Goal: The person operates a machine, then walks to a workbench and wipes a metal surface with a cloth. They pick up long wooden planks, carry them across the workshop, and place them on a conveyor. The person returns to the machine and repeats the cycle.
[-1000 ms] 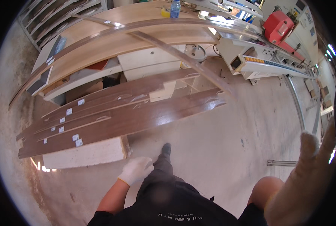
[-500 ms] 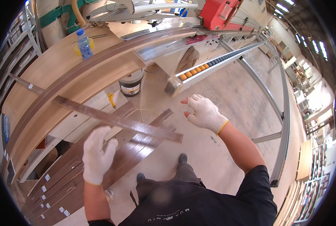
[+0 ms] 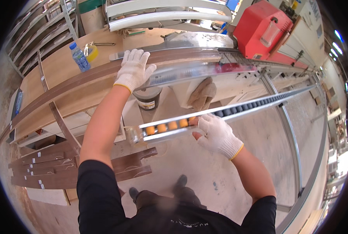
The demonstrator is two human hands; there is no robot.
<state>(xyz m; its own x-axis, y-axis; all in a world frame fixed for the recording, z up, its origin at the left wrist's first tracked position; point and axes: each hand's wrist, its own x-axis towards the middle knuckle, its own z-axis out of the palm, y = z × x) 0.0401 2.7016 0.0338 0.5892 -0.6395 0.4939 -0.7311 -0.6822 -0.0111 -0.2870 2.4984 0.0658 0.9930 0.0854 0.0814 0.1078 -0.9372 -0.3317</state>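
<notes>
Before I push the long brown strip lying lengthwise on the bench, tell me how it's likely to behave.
The strip will probably flex somewhat, being long and narrow. Its smooth-looking face could let it slide easily. A long stretch lies left of the left hand, so that end may swing if pushed sideways.

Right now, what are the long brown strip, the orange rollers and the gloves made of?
The long brown strip looks like coated wood or laminate, smooth and dark with a faint sheen, but the look leaves that open. The orange rollers seem plastic: smooth, evenly coloured. The white gloves look like knitted fabric, matte and ribbed.
</notes>
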